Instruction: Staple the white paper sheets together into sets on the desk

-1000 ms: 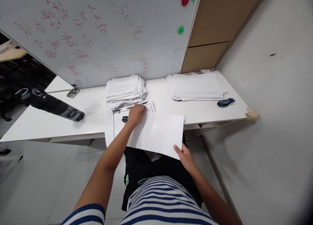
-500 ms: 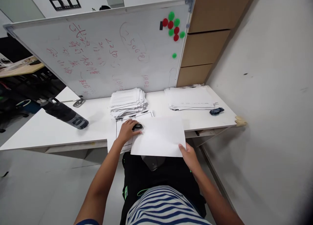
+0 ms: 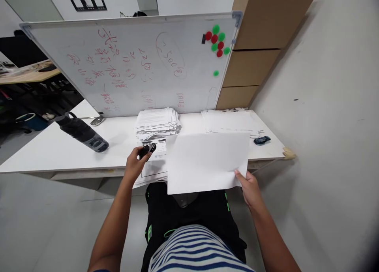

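My left hand (image 3: 134, 163) is closed around a small black stapler (image 3: 147, 149), held over the left side of the desk. A blank white sheet of paper (image 3: 207, 161) is raised in front of me, pinched at its lower right edge by my right hand (image 3: 248, 185), thumb on top. Whether more sheets lie under it I cannot tell. Printed sheets (image 3: 154, 169) with a black frame line lie at the desk's front edge, partly covered by the blank sheet. Behind them rises an uneven paper stack (image 3: 158, 122).
Another paper stack (image 3: 227, 120) lies at the back right, near a dark small object (image 3: 262, 140). A dark bottle (image 3: 84, 134) stands on the left of the white desk (image 3: 118, 161). A whiteboard (image 3: 127, 62) leans behind, beside cardboard boxes (image 3: 254, 66).
My left hand has drawn away leftward from the paper, carrying the stapler. My right hand has moved the sheet to the right, uncovering more of the printed sheets.
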`<state>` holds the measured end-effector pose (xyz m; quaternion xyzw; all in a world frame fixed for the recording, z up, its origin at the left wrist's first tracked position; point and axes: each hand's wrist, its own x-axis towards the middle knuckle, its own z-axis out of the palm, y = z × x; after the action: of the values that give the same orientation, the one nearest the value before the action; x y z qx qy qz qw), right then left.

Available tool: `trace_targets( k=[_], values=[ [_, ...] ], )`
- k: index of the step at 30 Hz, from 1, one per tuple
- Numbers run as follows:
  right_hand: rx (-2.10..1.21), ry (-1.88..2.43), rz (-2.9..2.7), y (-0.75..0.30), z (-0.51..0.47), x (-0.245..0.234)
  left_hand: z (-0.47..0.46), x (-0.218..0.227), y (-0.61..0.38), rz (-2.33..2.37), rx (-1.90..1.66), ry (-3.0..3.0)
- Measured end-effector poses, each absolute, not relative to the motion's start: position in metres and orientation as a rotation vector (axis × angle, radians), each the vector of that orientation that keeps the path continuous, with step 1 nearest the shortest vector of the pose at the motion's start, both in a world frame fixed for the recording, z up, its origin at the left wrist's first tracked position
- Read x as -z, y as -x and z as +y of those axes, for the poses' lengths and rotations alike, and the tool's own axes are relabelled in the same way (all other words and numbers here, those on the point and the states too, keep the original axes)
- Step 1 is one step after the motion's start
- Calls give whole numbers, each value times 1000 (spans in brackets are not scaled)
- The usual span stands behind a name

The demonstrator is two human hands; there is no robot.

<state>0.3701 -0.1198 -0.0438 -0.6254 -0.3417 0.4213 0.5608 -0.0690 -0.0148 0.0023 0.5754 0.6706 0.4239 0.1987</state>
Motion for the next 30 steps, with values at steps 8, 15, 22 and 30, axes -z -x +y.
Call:
trace_targets(
  k=[8, 15, 22, 30],
  values=[
    [-1095, 1500, -795, -344, -121, 58, -21, 4, 96, 2095, -1109, -1604],
    [-1287, 1450, -993, -280, -71, 58, -10, 1, 157, 2410, -869, -1560],
    [-838, 1816, -1691, -232, -26, 44, 34, 8, 209, 2481, -477, -1778],
    [-467, 1923, -1763, -290, -12, 60, 49, 45, 197, 2457, -668, -2040]
  ],
)
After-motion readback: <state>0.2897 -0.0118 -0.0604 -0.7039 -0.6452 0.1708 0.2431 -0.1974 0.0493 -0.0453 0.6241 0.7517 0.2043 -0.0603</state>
